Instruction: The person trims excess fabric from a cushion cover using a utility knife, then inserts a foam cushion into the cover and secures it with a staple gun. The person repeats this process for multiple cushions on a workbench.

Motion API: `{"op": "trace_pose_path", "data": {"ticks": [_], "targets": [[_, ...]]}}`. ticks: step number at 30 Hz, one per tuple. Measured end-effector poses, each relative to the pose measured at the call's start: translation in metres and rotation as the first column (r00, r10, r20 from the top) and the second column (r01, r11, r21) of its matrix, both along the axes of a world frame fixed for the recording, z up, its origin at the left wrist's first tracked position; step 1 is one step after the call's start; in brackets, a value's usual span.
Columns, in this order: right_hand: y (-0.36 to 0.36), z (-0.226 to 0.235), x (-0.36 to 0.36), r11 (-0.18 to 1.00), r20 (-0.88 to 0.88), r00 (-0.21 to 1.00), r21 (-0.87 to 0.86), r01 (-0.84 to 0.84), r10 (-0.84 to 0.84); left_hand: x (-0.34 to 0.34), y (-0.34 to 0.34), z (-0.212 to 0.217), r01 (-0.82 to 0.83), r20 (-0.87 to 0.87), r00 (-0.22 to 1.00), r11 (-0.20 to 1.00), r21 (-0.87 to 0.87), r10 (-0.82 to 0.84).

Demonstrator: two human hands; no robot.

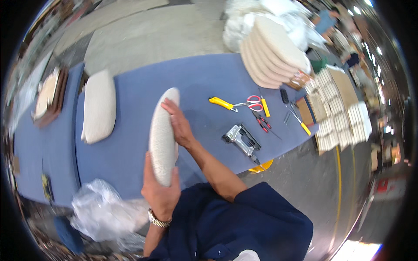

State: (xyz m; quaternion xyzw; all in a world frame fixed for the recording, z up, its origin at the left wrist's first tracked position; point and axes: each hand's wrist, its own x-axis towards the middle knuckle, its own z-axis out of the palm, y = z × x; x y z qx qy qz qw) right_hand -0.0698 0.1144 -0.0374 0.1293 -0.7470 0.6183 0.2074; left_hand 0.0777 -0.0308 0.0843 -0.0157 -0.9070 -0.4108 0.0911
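Left hand [160,193] grips the near end of the upholstered seat pad [163,137], held on edge above the blue tabletop [130,95]; right hand [177,124] lies flat against its side. Looks light, firm-backed, fabric grippy; ends suit holding.

Bare blue table [130,100] lies open between the upholstered pad [163,137] held on edge and the second pad [99,106] — right of it, staple gun [241,140], pliers [226,103] and scissors [254,102] crowd the way — stacked pads [272,52] block the far corner
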Motion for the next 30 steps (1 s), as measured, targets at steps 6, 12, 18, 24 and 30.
{"op": "trace_pose_path", "data": {"ticks": [6,12,18,24,30], "targets": [[-0.010,-0.127,0.056,0.999,0.656,0.755,0.031,-0.040,0.010,-0.034,-0.102,-0.029,-0.078,0.188,0.975,0.605,0.792,-0.120],[-0.023,-0.086,0.165,0.587,0.631,0.197,-0.773,0.239,0.750,-0.015,-0.188,-0.109,-0.580,0.610,0.726,0.194,0.791,-0.318],[-0.036,-0.062,0.184,0.833,0.867,0.243,-0.491,0.255,0.436,0.017,-0.197,-0.212,-0.568,0.586,0.574,0.238,0.788,-0.571],[-0.018,-0.057,0.177,0.996,0.806,0.590,0.004,-0.090,0.050,0.004,-0.172,-0.286,-0.582,0.825,0.408,0.584,0.566,-0.392],[0.077,-0.006,0.094,0.998,0.559,0.828,0.067,0.017,-0.051,-0.052,-0.015,-0.200,-0.549,0.555,0.692,0.163,0.820,-0.462]]}}
